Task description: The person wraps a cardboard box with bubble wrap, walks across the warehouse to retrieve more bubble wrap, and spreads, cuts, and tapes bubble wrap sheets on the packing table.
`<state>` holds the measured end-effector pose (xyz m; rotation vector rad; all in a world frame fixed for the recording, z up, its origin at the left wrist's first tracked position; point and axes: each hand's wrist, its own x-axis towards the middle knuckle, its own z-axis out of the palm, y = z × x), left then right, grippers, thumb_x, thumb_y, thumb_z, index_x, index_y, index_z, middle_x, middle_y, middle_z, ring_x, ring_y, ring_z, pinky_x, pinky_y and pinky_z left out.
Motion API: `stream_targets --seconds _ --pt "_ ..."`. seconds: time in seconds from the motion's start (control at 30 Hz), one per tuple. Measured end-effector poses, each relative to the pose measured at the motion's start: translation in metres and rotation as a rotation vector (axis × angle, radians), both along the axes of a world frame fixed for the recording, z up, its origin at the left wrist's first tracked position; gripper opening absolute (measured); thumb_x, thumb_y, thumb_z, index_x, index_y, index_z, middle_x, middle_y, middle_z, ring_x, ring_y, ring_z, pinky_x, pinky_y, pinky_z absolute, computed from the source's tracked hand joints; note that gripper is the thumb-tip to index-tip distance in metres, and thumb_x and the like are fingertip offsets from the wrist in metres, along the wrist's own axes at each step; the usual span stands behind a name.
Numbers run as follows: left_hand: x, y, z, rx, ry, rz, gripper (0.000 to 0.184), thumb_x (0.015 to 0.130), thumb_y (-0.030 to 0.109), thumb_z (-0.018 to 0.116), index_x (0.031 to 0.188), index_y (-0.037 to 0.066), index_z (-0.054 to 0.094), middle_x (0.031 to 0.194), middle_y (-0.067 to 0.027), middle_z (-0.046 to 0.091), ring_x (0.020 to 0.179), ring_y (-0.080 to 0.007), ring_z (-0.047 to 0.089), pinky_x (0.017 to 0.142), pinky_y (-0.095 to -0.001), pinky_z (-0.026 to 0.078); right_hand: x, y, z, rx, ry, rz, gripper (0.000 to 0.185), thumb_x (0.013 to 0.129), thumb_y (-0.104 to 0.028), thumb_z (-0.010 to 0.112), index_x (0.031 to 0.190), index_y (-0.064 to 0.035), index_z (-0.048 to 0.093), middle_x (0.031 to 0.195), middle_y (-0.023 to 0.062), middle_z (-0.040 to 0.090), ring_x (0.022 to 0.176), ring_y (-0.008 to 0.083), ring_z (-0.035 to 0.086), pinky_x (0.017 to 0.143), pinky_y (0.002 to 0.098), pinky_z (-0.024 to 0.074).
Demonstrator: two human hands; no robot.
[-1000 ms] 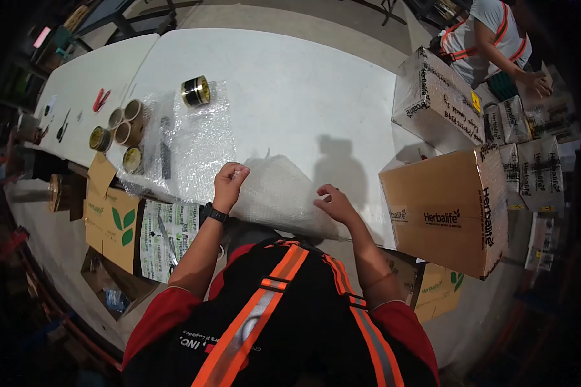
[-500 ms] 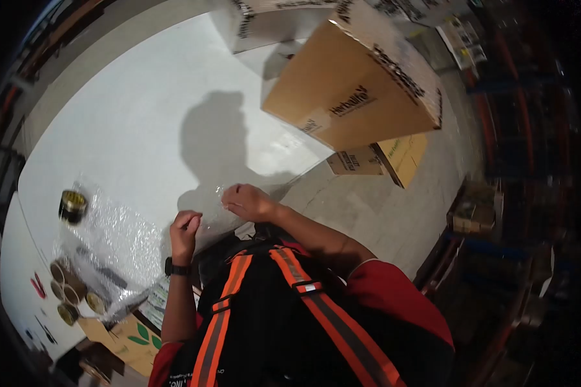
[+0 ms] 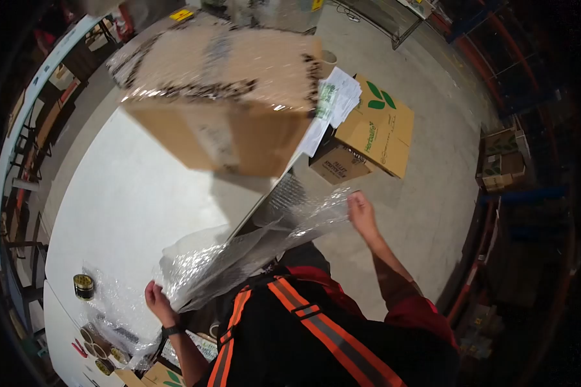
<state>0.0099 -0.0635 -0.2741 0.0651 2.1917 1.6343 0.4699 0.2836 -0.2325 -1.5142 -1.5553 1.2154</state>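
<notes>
the clear thin bubble-wrap sheet [image 3: 255, 248] sagged over the smooth white table [image 3: 119, 200] edge, seemingly light, floppy, best held by its corners; the right hand [image 3: 363, 216] pinched one end; the left hand's [image 3: 160, 303] grip was unclear.

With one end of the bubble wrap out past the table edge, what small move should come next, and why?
Probably bring the right hand inward over the white table and lower the bubble wrap: the sheet looks creased, and the end in that hand is out over the floor, with nothing under it.
</notes>
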Motion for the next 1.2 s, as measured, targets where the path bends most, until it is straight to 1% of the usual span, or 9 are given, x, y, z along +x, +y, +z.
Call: stream_targets --seconds 0.27,0.33,0.37,0.43,0.57,0.67,0.73,0.87,1.2 --pt "0.134 0.033 0.039 -0.023 0.036 0.076 0.012 0.09 0.019 0.055 0.092 0.008 0.058 0.068 0.0064 0.046 0.055 -0.0011 0.036 0.046 -0.017 0.027 0.13 0.297 0.047 -0.036 -0.224 0.037 0.02 0.088 -0.021 0.051 0.081 -0.0032 0.055 0.058 0.0034 0.05 0.044 0.0102 0.046 0.041 0.029 0.0387" --pt "0.148 0.031 0.038 -0.055 0.078 0.087 0.011 0.09 0.017 0.054 0.092 0.007 0.058 0.067 0.0066 0.046 0.055 -0.0012 0.037 0.046 -0.0173 0.027 0.16 0.414 0.018 0.22 -0.498 -0.111 0.027 0.087 -0.028 0.05 0.086 -0.0018 0.058 0.07 0.0153 0.061 0.062 0.0292 0.06 0.056 0.038 0.0464" --pt "0.157 0.033 0.039 -0.084 0.107 0.077 0.01 0.091 0.015 0.054 0.092 0.006 0.058 0.067 0.0068 0.046 0.054 -0.0012 0.037 0.046 -0.0175 0.027 0.174 0.464 0.017 0.37 -0.609 -0.245 0.037 0.085 -0.033 0.053 0.102 -0.0007 0.057 0.093 0.0203 0.063 0.088 0.0379 0.059 0.074 0.0409 0.047" --pt "0.174 0.032 0.042 -0.165 0.179 0.012 0.011 0.09 0.013 0.053 0.094 0.005 0.059 0.068 0.0062 0.049 0.057 -0.0019 0.039 0.049 -0.017 0.029 0.182 0.487 0.026 0.729 -0.635 -0.645 0.052 0.082 -0.036 0.056 0.12 -0.0019 0.049 0.118 0.0219 0.053 0.111 0.0383 0.048 0.091 0.0417 0.0409" --pt "0.226 0.035 0.044 -0.231 0.15 0.122 0.013 0.09 0.015 0.051 0.088 0.005 0.058 0.067 0.0036 0.048 0.057 -0.0043 0.038 0.05 -0.0198 0.03 0.194 0.408 -0.059 0.308 -0.688 -0.557 0.071 0.079 -0.041 0.058 0.135 -0.0032 0.034 0.138 0.0226 0.034 0.129 0.0361 0.029 0.105 0.0448 0.0255" --pt "0.26 0.029 0.04 -0.621 0.155 -0.073 0.02 0.09 0.016 0.049 0.082 0.001 0.059 0.066 -0.0003 0.05 0.057 -0.0085 0.042 0.051 -0.0238 0.035 0.267 0.356 -0.277 -0.141 -0.839 -0.264 0.089 0.073 -0.054 0.057 0.14 -0.0063 0.024 0.142 0.0179 0.029 0.131 0.0357 0.024 0.107 0.0426 0.0229" --pt "0.285 0.012 0.036 -0.711 0.107 -0.155 0.021 0.089 0.016 0.05 0.085 -0.001 0.06 0.067 -0.0022 0.053 0.058 -0.0101 0.048 0.054 -0.0249 0.038 0.223 0.324 -0.205 -0.321 -0.787 -0.387 0.07 0.072 -0.044 0.061 0.131 -0.0103 0.042 0.123 0.016 0.052 0.119 0.032 0.043 0.101 0.0373 0.0324" --pt "0.3 -0.014 0.021 -0.638 -0.013 -0.187 0.023 0.085 0.014 0.056 0.101 -0.002 0.059 0.065 -0.0049 0.058 0.055 -0.0109 0.051 0.05 -0.025 0.041 0.246 0.337 -0.263 0.042 -0.677 -0.573 0.026 0.073 -0.02 0.062 0.092 -0.0021 0.062 0.089 0.0203 0.063 0.084 0.0364 0.06 0.076 0.0422 0.0479" --pt "0.282 0.051 0.028 -0.58 -0.45 -0.074 0.017 0.084 0.018 0.056 0.07 0.011 0.049 0.056 0.003 0.045 0.044 -0.0067 0.04 0.04 -0.0224 0.031 0.117 0.349 -0.231 0.21 -0.397 -0.008 0.012 0.075 -0.01 0.056 0.083 -0.0018 0.059 0.082 0.0216 0.06 0.079 0.0356 0.059 0.069 0.0434 0.0468"
